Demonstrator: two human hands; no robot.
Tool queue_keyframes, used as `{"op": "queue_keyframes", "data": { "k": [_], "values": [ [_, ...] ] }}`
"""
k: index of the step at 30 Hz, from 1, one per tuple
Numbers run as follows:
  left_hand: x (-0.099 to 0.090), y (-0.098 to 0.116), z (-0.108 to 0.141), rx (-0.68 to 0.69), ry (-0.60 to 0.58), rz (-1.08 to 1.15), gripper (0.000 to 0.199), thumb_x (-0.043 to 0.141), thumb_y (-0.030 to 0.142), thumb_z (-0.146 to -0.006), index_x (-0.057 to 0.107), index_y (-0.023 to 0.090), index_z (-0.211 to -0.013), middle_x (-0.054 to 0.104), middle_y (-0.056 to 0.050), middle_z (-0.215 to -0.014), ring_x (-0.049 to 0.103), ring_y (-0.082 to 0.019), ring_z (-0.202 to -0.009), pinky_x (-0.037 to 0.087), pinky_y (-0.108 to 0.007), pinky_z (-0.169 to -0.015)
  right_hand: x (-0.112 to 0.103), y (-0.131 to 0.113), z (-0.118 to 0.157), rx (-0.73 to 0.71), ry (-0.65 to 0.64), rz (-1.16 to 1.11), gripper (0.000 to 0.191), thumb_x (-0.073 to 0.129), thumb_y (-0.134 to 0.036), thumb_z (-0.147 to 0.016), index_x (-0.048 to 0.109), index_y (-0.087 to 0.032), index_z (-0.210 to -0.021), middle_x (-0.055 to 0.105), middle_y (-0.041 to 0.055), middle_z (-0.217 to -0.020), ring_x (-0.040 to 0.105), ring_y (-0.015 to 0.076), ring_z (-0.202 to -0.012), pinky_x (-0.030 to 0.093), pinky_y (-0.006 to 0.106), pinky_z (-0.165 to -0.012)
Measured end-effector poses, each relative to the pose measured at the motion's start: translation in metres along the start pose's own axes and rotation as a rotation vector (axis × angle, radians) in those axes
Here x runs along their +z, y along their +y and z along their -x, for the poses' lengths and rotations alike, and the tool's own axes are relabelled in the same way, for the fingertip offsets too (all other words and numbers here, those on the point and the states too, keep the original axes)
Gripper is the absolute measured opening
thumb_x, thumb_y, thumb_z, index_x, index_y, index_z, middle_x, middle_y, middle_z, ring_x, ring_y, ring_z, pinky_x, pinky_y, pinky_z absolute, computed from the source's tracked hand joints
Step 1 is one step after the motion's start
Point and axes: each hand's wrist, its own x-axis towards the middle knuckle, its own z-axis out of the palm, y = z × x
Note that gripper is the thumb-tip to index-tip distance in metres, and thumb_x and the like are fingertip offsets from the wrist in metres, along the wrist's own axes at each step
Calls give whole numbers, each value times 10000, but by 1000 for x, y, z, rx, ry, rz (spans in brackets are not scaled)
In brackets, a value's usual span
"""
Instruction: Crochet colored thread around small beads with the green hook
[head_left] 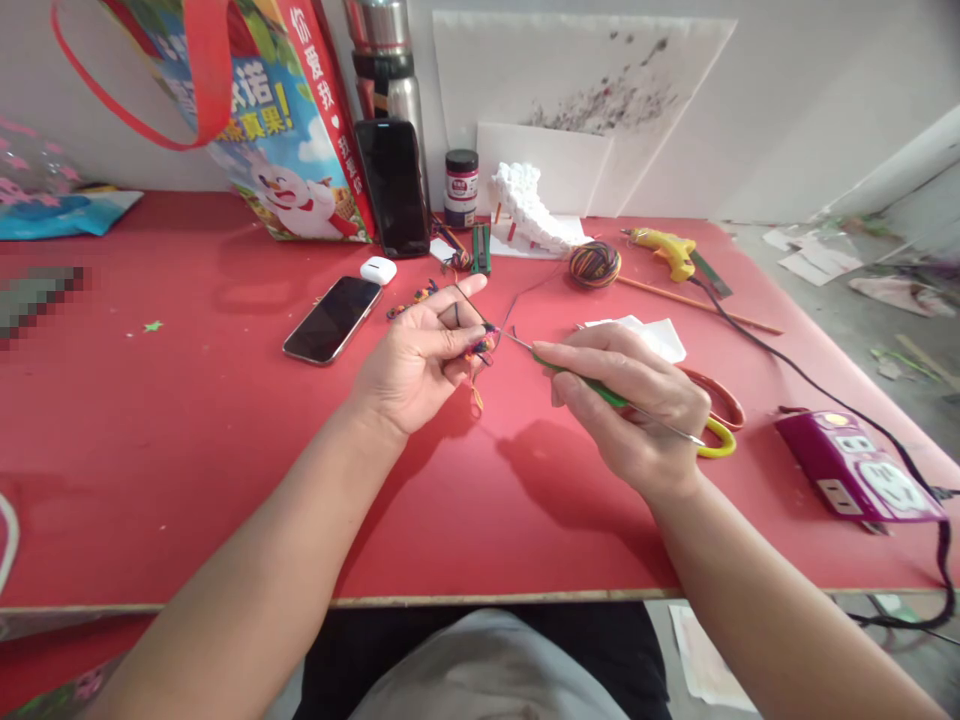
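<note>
My left hand (pixel 427 350) pinches a small piece of multicoloured crochet work (pixel 480 347) between thumb and fingers, with yarn running over the raised forefinger. A yellow-orange loop of yarn dangles below it. My right hand (pixel 634 395) grips a crochet hook (pixel 600 388) with a green handle, held like a pen. The hook's thin metal tip points left and meets the edge of the crochet work. From there a strand leads back to a ball of dark multicoloured yarn (pixel 595 265) on the red table (pixel 465 520).
Left of my hands lie a phone (pixel 334 320) and a white earphone case (pixel 378 270). Behind stand another phone (pixel 393 188), a gift bag (pixel 292 120), a flask (pixel 409 95) and a jar (pixel 461 188). Rightward are scissors (pixel 718 438), a glue gun (pixel 667 250) and a purple power socket (pixel 855 465) with a cable.
</note>
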Motion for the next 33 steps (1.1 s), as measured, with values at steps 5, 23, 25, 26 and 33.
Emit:
{"op": "queue_keyframes", "data": {
  "k": [5, 23, 25, 26, 33],
  "values": [
    [6, -7, 3, 504, 0, -371, 666, 820, 41, -773, 750, 276, -1392, 639, 30, -766, 488, -121, -649, 436, -284, -621, 1, 6, 3, 152, 31, -208, 297, 715, -168, -996, 888, -324, -1180, 745, 41, -856, 687, 182, -700, 571, 366, -629],
    [5, 1, 1, 177, -22, -47, 671, 816, -17, -710, 744, 149, -1356, 661, 24, -753, 603, -111, -656, 505, -216, -606, 0, 8, 2, 127, 14, -310, 347, 715, -112, -980, 881, -310, -1211, 727, 34, -840, 676, 170, -692, 551, 361, -633],
    [3, 4, 2, 28, -25, 34, 632, 786, -33, -724, 731, 105, -1339, 670, 20, -757, 619, -101, -636, 496, -193, -563, -1, 6, 1, 64, -7, -225, 370, 712, -87, -971, 878, -303, -1221, 738, 38, -850, 697, 179, -729, 565, 359, -653],
    [2, 5, 2, -44, -20, 74, 617, 763, -40, -738, 723, 96, -1338, 673, 18, -759, 632, -101, -636, 501, -186, -559, -1, 5, 1, 32, -17, -171, 374, 712, -81, -966, 877, -299, -1221, 747, 43, -862, 708, 186, -755, 575, 360, -664],
    [1, -1, -1, 94, 21, -71, 546, 783, -23, -730, 764, 144, -1250, 663, 20, -734, 616, -110, -645, 505, -199, -574, -3, 3, 1, -19, -29, -19, 343, 721, -100, -955, 888, -300, -1178, 782, 57, -916, 727, 197, -794, 593, 353, -664]
  ]
}}
